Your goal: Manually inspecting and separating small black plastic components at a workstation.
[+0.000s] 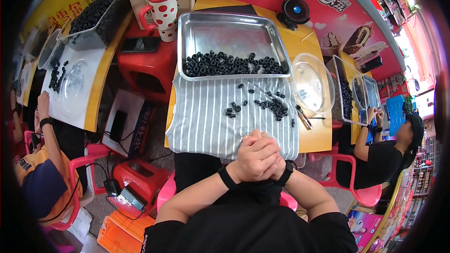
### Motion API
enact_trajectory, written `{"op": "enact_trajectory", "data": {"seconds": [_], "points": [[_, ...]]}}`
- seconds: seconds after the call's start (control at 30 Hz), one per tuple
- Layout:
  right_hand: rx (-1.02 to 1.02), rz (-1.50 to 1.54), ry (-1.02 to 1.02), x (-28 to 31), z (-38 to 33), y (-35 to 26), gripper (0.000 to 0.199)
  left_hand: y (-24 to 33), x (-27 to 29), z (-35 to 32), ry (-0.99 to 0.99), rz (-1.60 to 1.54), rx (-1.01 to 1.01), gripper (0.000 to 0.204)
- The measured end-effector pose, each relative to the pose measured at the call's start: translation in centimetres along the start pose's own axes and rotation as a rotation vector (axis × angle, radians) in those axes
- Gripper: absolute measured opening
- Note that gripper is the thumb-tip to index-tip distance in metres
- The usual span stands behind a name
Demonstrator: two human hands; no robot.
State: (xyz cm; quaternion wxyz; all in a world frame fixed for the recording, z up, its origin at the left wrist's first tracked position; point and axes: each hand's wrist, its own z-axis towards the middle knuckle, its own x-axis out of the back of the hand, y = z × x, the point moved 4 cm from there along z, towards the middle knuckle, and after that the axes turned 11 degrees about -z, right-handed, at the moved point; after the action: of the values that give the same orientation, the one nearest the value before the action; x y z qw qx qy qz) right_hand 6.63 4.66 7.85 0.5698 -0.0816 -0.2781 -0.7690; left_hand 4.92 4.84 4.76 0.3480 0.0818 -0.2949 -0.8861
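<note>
My left hand [255, 158] and my right hand [279, 167] are clasped together at the near edge of a grey-and-white striped cloth [201, 122]. The left hand lies mostly over the right, fingers closed, and whatever may be between the palms is hidden. Just beyond them, a loose group of small black ring-shaped pieces [277, 108] rests on the cloth. Farther back stands a shallow metal tray [225, 28], its near side heaped with more black pieces [225, 64]. To the right are a round clear plastic container [311, 84] and a slim hand tool [303, 118].
A black fan [294, 13] sits at the back right. On a red stool [145, 61] at left are a dotted cup [163, 14] and a phone [140, 44]. People work at tables on both sides. An orange crate [123, 232] is on the floor at lower left.
</note>
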Motion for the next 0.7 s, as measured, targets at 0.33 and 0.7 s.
{"op": "enact_trajectory", "data": {"seconds": [0.33, 0.7], "points": [[-0.019, -0.069, 0.024, 0.7, -0.1, -0.4, 0.016, 0.7, 0.8, 0.3, -0.002, 0.023, -0.002, 0.013], [0.513, 0.255, -0.283, -4.0, -2.3, -0.1, 0.026, 2.3, 0.5, 0.6, -0.127, 0.062, -0.005, 0.022]]}}
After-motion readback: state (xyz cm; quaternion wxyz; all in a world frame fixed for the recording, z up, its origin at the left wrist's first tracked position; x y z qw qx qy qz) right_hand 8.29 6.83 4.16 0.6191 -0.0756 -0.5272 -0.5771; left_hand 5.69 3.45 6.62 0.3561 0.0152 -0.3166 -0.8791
